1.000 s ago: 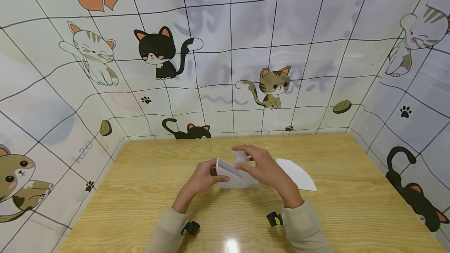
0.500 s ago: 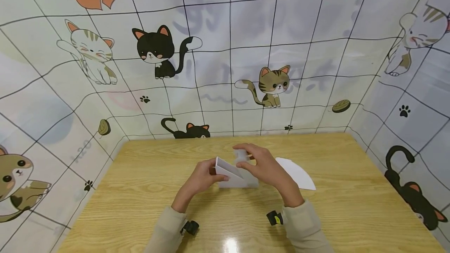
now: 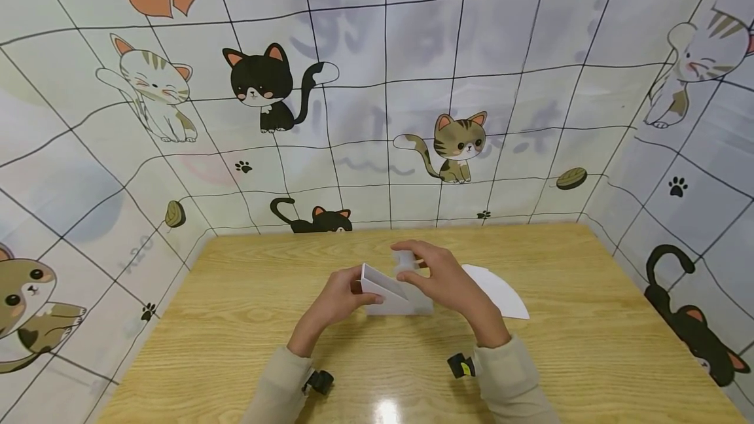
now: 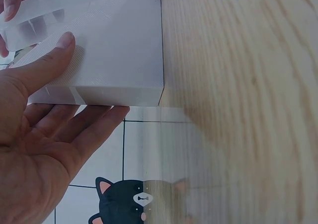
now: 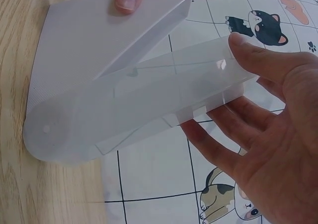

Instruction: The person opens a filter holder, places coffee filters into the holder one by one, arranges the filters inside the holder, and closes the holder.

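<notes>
A white box (image 3: 390,305) with a slanted opening stands on the table in front of me. My left hand (image 3: 337,297) holds its left end, thumb on the near face and fingers behind and beneath, as the left wrist view shows. A translucent plastic cover (image 5: 164,95) is joined to the box near a rounded corner and is swung up, leaving a wedge-shaped gap. My right hand (image 3: 443,282) grips the cover's free end between thumb and fingers. Just right of that hand lies a white fan-shaped piece (image 3: 499,290), flat and partly hidden by the wrist.
The wooden table (image 3: 235,319) reaches a cloth backdrop (image 3: 365,116) with printed cats and grid lines, behind and on both sides. Black wrist cameras sit on both beige sleeves (image 3: 509,368).
Over the last second the hands, box and cover stay almost still. The view shifts very slightly.
</notes>
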Tool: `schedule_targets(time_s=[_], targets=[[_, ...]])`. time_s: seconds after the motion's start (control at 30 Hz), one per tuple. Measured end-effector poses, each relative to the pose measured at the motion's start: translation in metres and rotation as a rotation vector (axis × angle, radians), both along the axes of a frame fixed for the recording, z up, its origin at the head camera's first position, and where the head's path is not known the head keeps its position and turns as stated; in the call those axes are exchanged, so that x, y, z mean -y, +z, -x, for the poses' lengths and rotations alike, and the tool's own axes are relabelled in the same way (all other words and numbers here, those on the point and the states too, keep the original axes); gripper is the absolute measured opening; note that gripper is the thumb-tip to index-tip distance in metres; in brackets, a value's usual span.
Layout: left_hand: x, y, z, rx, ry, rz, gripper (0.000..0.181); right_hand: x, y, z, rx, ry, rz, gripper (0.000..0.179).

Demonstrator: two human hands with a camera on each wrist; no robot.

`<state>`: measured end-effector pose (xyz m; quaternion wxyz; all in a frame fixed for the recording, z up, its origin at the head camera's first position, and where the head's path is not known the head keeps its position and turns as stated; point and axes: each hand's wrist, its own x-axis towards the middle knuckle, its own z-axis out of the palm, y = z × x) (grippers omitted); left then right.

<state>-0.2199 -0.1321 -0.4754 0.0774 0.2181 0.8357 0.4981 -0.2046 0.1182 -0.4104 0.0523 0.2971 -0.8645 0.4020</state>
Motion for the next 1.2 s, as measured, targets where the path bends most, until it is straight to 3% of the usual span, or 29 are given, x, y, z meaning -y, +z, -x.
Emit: schedule_targets(time_s=[0.7,1.2], targets=[[0.0018,0.0040,0.0017,-0.002,-0.015,-0.003,0.034,-0.0010,0.0031,0.0012,0.023,-0.002,0.005,0.047],[-0.0003,0.0040,-0.0028,-0.002,-0.009,-0.005,0.033,-0.0051,0.0004,0.0004,0.038,0.006,0.019,0.046]])
